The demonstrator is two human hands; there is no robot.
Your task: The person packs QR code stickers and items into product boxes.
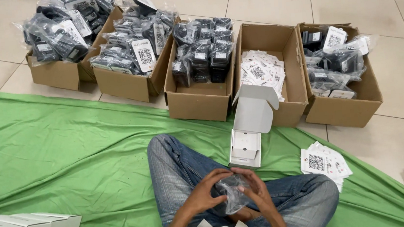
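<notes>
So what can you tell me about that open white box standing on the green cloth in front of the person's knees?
The open white box is small and looks like thin cardboard. Its hinged lid with side flaps stands raised, leaning against the front of a brown carton. Inside the tray sits a white insert with a shallow recess, apparently empty. The box rests on the green cloth, just beyond the person's jeans-clad knee. Neither hand touches it; the left hand and right hand together hold a clear plastic bag nearer the body.

5 cardboard boxes (201,101) in a row behind the open carton (251,123), on the cloth's (69,154) far edge
</notes>
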